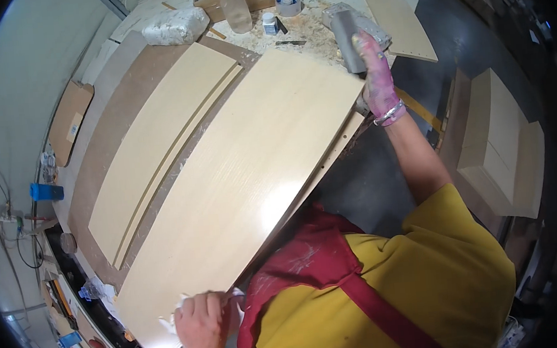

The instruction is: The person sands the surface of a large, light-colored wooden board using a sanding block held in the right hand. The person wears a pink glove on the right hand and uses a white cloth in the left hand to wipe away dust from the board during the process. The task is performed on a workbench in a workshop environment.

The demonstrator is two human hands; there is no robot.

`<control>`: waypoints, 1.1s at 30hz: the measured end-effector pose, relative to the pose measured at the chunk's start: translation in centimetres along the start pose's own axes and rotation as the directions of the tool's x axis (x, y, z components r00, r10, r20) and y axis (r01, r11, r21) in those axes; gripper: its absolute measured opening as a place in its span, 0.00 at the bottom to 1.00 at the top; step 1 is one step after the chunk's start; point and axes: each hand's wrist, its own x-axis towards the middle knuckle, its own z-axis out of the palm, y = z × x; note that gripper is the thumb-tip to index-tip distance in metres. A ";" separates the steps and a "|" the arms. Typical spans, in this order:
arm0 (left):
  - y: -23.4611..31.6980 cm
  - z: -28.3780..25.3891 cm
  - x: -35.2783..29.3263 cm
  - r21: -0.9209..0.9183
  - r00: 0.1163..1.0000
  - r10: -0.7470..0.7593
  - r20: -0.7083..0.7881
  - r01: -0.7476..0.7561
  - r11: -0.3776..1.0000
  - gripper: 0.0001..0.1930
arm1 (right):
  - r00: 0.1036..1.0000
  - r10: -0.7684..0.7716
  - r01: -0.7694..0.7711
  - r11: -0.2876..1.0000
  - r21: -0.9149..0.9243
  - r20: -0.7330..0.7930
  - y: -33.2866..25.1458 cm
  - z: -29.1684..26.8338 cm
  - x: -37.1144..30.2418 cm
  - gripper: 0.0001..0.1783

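Note:
A long pale wood-look panel (pixel 244 157) lies slantwise on the workbench in front of me. At its far right end my right hand (pixel 378 76), pink-stained with a bracelet at the wrist, grips a grey block (pixel 348 43) that looks like a sanding block. The block stands on edge by the panel's corner, slightly blurred. My left hand (pixel 202 320) is closed on a crumpled white cloth (pixel 168 324) at the panel's near left end. Most of the cloth is hidden under the fingers. Beneath the panel's right edge shows another board edge (pixel 330 155) with small holes.
More pale panels (pixel 163 138) lie stacked left of the long one. At the back stand a clear bottle (pixel 235 9), a small white bottle (pixel 269 23), a tape roll (pixel 288 5) and a wrapped white bundle (pixel 176 28). Stacked boards (pixel 498 148) stand right, beyond the floor.

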 end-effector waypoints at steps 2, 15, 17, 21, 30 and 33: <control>-0.5 0.0 1.0 -0.186 0.997 -0.022 0.075 0.036 0.982 0.08 | 0.979 -0.154 0.185 0.945 -0.268 0.133 -0.1 -0.7 0.6 0.30; -4.3 6.6 19.1 -0.454 0.889 -0.399 -0.225 0.267 0.850 0.13 | 0.868 0.077 0.413 0.438 -0.798 0.491 -6.9 -5.3 -2.5 0.34; -4.6 7.1 18.9 -0.401 0.908 -0.351 -0.231 0.239 0.884 0.13 | 0.844 0.212 0.373 0.429 -0.823 0.493 -8.8 -4.0 -4.6 0.34; -5.2 7.9 19.1 -0.260 0.913 -0.202 -0.355 0.111 0.959 0.11 | 0.803 0.173 0.534 0.215 -0.817 0.570 -6.5 -1.5 -3.9 0.33; -5.9 8.8 18.3 -0.217 0.905 -0.254 -0.341 0.187 0.958 0.09 | 0.666 0.353 0.632 0.201 -0.749 0.657 -3.6 6.0 3.2 0.36; -5.7 8.3 19.0 -0.203 0.911 -0.197 -0.362 0.129 0.971 0.09 | 0.632 0.378 0.688 0.128 -0.715 0.676 -6.2 1.4 -0.6 0.36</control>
